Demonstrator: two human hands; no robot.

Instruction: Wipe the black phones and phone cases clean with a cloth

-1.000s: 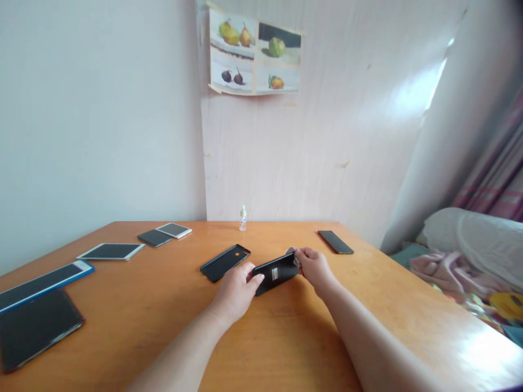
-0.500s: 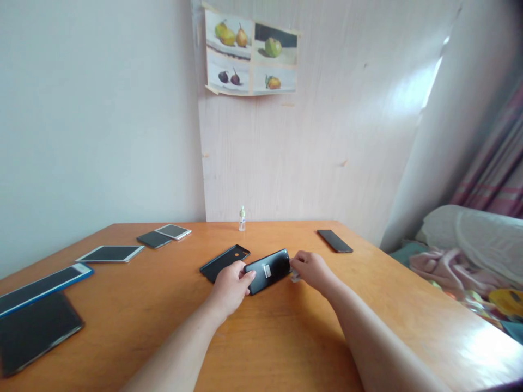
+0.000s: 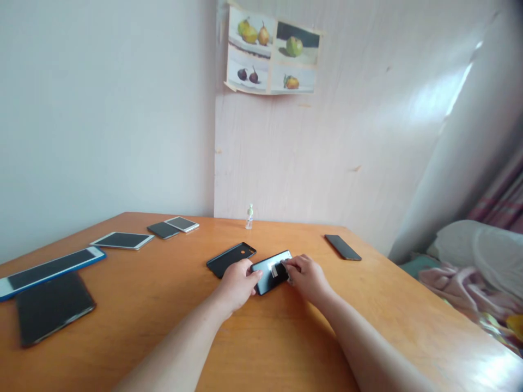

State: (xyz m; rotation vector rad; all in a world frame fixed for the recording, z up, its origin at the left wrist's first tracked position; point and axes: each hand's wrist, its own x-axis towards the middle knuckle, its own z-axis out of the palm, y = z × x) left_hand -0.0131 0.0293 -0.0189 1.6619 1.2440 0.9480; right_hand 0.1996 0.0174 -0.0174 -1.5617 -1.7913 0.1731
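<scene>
A black phone (image 3: 267, 270) lies on the orange wooden table (image 3: 261, 337), with a small white patch on its surface. My left hand (image 3: 237, 283) grips its near left end, fingers curled round the edge. My right hand (image 3: 304, 276) rests on its right half, fingers pinched on a small pale cloth or wipe (image 3: 286, 267) pressed against the phone. A second black phone (image 3: 231, 259) lies just to the left, touching nothing.
Another dark phone (image 3: 343, 246) lies at the far right. A small bottle (image 3: 249, 216) stands by the wall. Along the left edge lie two phones (image 3: 174, 227), a white tablet (image 3: 121, 240), a blue-edged tablet (image 3: 49, 265) and a black tablet (image 3: 53, 307). Bedding (image 3: 469, 261) lies to the right.
The phone went from lifted and tilted to lying flat on the table. My right hand moved from its far end onto its surface. The camera view shifted slightly left.
</scene>
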